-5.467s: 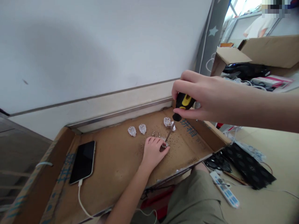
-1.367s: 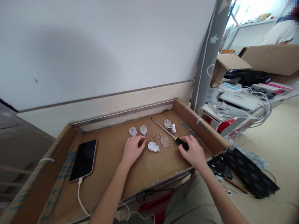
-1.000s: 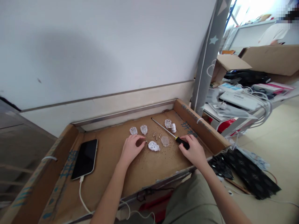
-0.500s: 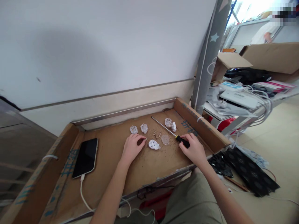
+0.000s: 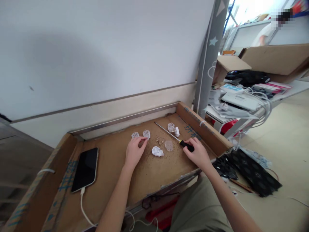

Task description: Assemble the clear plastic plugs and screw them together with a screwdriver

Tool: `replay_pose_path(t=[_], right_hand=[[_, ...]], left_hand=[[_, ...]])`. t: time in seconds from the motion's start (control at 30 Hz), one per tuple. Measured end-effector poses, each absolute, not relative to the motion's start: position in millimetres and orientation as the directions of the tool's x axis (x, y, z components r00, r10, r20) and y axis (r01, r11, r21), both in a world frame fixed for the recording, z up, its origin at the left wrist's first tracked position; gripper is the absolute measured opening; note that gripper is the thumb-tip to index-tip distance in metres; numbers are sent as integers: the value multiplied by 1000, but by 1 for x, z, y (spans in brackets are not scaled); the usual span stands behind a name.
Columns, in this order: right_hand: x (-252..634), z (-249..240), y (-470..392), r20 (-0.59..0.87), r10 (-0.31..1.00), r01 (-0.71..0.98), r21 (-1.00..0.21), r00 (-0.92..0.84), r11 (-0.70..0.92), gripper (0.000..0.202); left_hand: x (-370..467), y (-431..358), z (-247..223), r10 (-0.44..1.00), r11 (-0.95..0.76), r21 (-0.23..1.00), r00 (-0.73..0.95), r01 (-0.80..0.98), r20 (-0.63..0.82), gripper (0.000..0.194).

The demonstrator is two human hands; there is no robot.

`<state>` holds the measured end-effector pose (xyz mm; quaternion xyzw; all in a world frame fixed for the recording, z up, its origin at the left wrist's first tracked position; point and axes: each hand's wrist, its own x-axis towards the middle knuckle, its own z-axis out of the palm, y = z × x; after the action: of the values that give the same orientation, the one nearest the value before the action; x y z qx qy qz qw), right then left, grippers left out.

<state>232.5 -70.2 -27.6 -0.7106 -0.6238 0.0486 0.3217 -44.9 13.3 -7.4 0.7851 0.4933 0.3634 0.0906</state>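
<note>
My left hand (image 5: 134, 152) is closed in a pinch just in front of two clear plugs, the nearer-to-centre plug (image 5: 146, 134) and the left plug (image 5: 135, 135), which it partly covers. What its fingertips hold, if anything, is too small to make out. My right hand (image 5: 198, 154) is closed round the black handle of a long screwdriver (image 5: 187, 146), whose shaft lies pointing away to the left. Between the hands rest an opened white plug body (image 5: 157, 151), a clear plug cover (image 5: 168, 146) and several small brass pins (image 5: 160, 141).
Another clear plug (image 5: 171, 126) and a white plug piece (image 5: 177, 131) lie beyond the screwdriver. A phone (image 5: 85, 169) on a cable is at the left of the cardboard tray (image 5: 113, 174). A cluttered side table (image 5: 241, 100) stands at right; a person is behind it.
My left hand has moved away from the white plug body, forward and slightly left to the clear plugs. My right hand stays on the screwdriver. The view has shifted slightly.
</note>
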Motion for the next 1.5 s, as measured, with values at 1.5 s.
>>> replay_pose_path(t=[1.5], right_hand=[[235, -28, -73, 412, 890, 896, -445, 198, 7, 21]], left_hand=[[33, -19, -7, 744, -666, 411, 589, 623, 315, 13]])
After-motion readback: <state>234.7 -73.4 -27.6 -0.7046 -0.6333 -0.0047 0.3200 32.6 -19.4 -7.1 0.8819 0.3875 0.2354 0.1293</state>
